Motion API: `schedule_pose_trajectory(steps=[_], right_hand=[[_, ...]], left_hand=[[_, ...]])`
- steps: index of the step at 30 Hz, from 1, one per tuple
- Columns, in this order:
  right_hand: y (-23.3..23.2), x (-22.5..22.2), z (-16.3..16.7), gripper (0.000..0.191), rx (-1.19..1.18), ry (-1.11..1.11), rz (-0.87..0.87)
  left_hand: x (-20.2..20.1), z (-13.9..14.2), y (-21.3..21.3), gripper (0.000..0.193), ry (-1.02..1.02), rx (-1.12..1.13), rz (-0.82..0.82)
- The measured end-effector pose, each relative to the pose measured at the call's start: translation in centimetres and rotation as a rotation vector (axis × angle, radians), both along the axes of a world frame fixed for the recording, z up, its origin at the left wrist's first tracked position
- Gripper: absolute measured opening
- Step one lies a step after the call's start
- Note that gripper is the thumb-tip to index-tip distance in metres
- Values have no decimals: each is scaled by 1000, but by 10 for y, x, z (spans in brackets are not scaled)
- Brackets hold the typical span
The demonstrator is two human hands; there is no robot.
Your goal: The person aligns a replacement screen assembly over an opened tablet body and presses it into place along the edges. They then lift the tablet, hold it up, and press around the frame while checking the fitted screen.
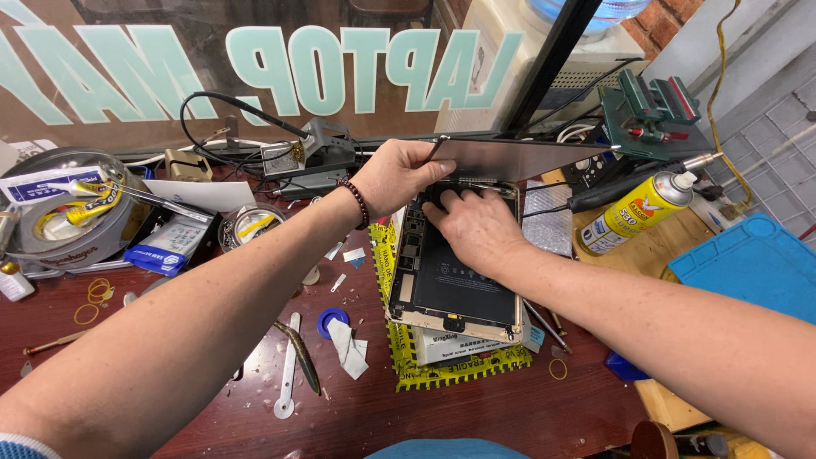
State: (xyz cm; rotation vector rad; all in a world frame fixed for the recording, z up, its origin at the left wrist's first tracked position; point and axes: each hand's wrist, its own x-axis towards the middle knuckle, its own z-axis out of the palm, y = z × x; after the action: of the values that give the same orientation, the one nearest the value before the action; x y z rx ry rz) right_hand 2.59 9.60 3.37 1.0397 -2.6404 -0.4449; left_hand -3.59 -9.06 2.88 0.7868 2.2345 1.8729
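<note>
An opened tablet body (450,285) lies on a yellow mat (459,364) on the red-brown bench, its black insides facing up. Its detached screen panel (518,159) is lifted upright at the far edge. My left hand (395,174), with a bead bracelet on the wrist, grips the panel's left corner. Fingers of my right hand (476,225) press down inside the top of the tablet body, just below the raised panel.
Left of the tablet lie a white plastic pry tool (287,374), a dark tool (299,353), a blue ring (332,321) and paper scraps. Tape rolls (64,212) sit far left. A yellow spray can (633,212), a blue mat (752,263) and a green vise (654,106) stand right.
</note>
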Motion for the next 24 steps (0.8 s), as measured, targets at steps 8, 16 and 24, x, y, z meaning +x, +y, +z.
schedule_pose_trajectory(steps=[8,16,24], right_hand=[[-1,4,4,46,-5,-45,-22],[-1,9,6,53,-51,-61,-31],[-1,2,7,51,0,-93,-31]], left_hand=[[1,0,-1,23,17,-24,21],[1,0,-1,23,8,-7,17],[1,-1,-1,24,17,44,-30]])
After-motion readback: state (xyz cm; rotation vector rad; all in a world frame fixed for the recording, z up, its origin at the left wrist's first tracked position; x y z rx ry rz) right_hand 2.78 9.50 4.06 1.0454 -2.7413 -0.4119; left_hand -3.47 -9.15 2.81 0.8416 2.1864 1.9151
